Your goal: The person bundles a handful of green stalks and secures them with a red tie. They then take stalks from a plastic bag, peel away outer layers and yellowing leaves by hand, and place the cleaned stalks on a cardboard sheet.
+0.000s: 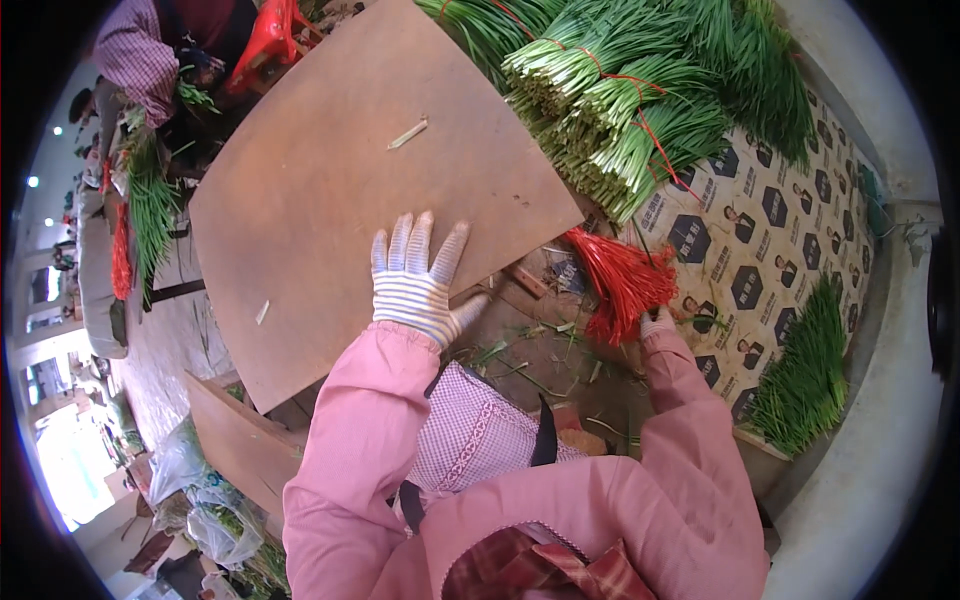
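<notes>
The left hand (415, 285), in a striped knit glove, lies flat and released on the near edge of the brown board (340, 190) that serves as the tabletop, fingers spread as if to steady it; nothing is gripped there. The right hand (655, 322), mostly hidden behind its pink sleeve, reaches into the lower end of a bunch of red ties (622, 280) and appears to close on them, though the fingers are too covered to be sure; the ties hang just right of the board's corner, within easy reach. Beyond the right hand, tied bundles of green chives (620, 110) are stacked with cut ends facing the board, ready to hand; a loose heap of chives (805, 375) lies further right on printed cardboard (760, 230). A stray stalk piece (407, 134) rests on the board well ahead of the left hand; another person (160, 50) works beyond its far left corner.
</notes>
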Action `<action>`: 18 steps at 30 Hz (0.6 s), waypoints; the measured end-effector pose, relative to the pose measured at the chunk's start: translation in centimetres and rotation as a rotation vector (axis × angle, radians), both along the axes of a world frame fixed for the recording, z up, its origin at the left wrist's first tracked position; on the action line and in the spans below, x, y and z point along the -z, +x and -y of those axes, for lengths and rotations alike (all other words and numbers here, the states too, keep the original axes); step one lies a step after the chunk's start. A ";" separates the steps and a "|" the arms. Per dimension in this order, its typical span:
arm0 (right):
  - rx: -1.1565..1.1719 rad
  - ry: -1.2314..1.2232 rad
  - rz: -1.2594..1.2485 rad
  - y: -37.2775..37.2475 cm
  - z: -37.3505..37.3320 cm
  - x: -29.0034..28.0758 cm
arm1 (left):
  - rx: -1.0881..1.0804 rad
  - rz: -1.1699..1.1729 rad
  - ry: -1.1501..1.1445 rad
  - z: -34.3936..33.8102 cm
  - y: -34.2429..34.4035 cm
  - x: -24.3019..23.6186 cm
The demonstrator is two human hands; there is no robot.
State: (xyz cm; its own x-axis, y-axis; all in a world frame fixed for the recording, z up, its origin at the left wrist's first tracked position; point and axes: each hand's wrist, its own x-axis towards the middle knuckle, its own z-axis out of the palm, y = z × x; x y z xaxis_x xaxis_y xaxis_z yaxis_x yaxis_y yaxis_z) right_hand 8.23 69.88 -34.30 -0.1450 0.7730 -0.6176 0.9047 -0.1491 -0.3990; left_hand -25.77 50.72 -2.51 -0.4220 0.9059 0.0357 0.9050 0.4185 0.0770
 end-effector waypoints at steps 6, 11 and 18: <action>0.173 -0.024 0.276 -2.2 1.5 -3.0 | 0.108 0.233 0.337 -4.1 -3.0 0.4; -0.045 -0.157 -0.037 -0.1 1.5 0.2 | 0.144 -0.073 0.003 -9.3 -6.4 0.3; -0.032 0.044 -0.232 4.7 1.5 2.3 | -0.194 0.019 0.320 0.5 -21.2 4.4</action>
State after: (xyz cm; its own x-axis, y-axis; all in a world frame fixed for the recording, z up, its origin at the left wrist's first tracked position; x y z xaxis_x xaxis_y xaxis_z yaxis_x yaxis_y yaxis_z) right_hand 12.97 68.34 -36.65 -0.3037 0.7914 -0.5305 0.7921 -0.0997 -0.6022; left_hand -47.00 50.20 -6.90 -0.5877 0.7533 0.2951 0.8085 0.5339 0.2475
